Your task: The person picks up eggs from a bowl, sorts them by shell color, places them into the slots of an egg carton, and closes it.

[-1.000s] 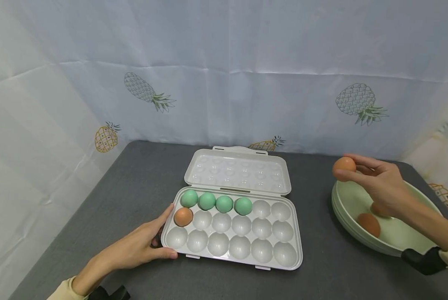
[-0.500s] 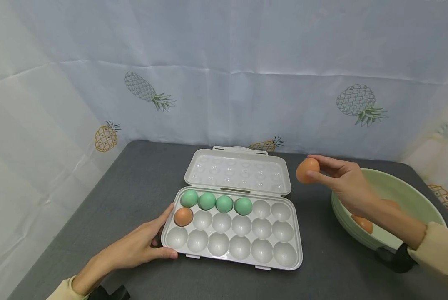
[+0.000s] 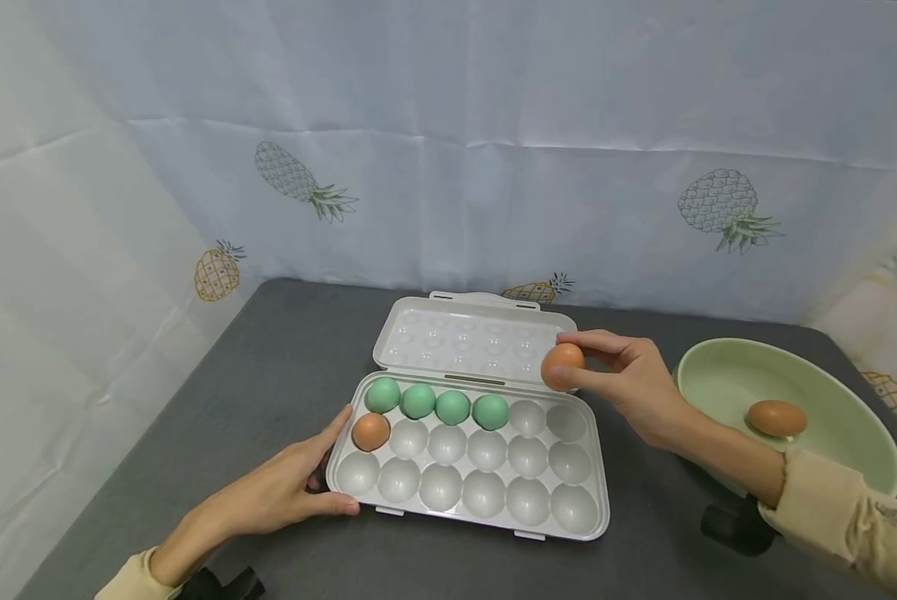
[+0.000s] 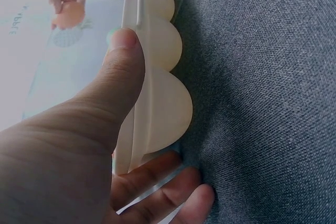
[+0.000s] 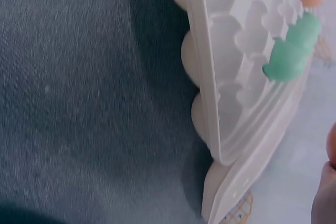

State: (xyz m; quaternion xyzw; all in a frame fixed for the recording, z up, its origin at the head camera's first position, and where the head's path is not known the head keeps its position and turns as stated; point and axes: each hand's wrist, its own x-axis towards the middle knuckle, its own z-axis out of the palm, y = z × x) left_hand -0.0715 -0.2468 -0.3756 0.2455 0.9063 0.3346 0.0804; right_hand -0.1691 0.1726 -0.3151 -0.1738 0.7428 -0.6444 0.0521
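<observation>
A white plastic egg tray (image 3: pixel 486 452) lies with its lid (image 3: pixel 459 337) folded back. Its back row holds several green eggs (image 3: pixel 453 407), starting from the left. One brown egg (image 3: pixel 371 432) sits at the left of the middle row. My left hand (image 3: pixel 279 487) grips the tray's left end; in the left wrist view the thumb (image 4: pixel 122 59) lies at the rim, with the fingers around the corner. Between thumb and fingertips my right hand (image 3: pixel 632 387) pinches another brown egg (image 3: pixel 561 367), above the tray's back right corner. In the right wrist view that egg (image 5: pixel 332 145) shows only at the edge.
A pale green bowl (image 3: pixel 861 433) stands on the right, with a brown egg (image 3: pixel 777 418) visible in it; the right forearm covers its near left part. The dark grey tabletop (image 3: pixel 291 358) ends at a pineapple-print curtain (image 3: pixel 493 217) behind.
My right hand has carried the brown egg left from over the bowl to over the tray's back right corner. My left hand has stayed on the tray's left end.
</observation>
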